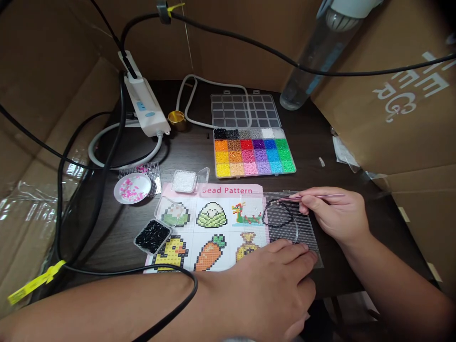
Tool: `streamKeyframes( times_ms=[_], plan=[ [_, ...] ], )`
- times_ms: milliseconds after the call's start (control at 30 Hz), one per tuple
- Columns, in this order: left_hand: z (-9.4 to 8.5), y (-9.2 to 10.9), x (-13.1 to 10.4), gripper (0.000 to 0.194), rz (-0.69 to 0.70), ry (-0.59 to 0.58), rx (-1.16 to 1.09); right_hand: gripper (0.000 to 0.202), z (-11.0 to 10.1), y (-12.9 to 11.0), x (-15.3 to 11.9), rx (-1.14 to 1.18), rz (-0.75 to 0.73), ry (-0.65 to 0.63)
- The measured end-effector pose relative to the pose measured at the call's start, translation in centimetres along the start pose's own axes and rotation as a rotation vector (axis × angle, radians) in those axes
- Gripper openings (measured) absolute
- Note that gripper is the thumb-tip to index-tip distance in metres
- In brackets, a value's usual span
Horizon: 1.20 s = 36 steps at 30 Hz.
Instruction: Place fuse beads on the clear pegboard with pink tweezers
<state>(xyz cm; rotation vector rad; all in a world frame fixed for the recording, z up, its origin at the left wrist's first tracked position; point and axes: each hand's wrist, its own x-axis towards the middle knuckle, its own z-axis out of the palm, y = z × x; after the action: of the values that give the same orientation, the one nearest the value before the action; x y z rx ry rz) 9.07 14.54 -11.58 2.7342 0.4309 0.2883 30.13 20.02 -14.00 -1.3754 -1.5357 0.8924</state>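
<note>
My right hand [337,213] pinches a pair of pinkish tweezers [333,196] over a clear pegboard [308,225]. The tweezers' tips reach the top of a rounded outline of black beads [280,225] on the board. Something small and pale is at the tips, too tiny to name. My left hand [281,280] lies across the board's near edge, fingers stretched out and holding nothing visible. Under the board's left part extends a bead pattern sheet [228,228] with pixel pictures. Left of these are a box of black beads [153,236] and a box of white beads [184,181].
Behind the sheet lies a compartment box of coloured beads [245,156], lid open. A white dish [117,190] holds pink and white beads. A power strip [146,107], a gold cup [177,121] and a clear cylinder [302,80] stand farther back. A black cable [178,268] crosses my left forearm.
</note>
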Motion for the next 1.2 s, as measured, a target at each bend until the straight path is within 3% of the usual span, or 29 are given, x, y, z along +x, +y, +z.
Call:
streamKeyframes(
  times_ms=[233, 567, 1200],
  plan=[
    [0.0, 0.0, 0.0, 0.038, -0.001, 0.010, 0.023, 0.011, -0.1, 0.3, 0.0, 0.035, -0.008, 0.009],
    [0.3, 0.1, -0.1, 0.037, -0.001, 0.027, 0.031, 0.011, 0.3, -1.2, 0.5, -0.051, -0.031, -0.043],
    [0.1, 0.0, -0.1, 0.039, 0.001, 0.006, 0.022, 0.010, 0.2, -1.0, 0.3, -0.019, -0.013, -0.024]
  ],
)
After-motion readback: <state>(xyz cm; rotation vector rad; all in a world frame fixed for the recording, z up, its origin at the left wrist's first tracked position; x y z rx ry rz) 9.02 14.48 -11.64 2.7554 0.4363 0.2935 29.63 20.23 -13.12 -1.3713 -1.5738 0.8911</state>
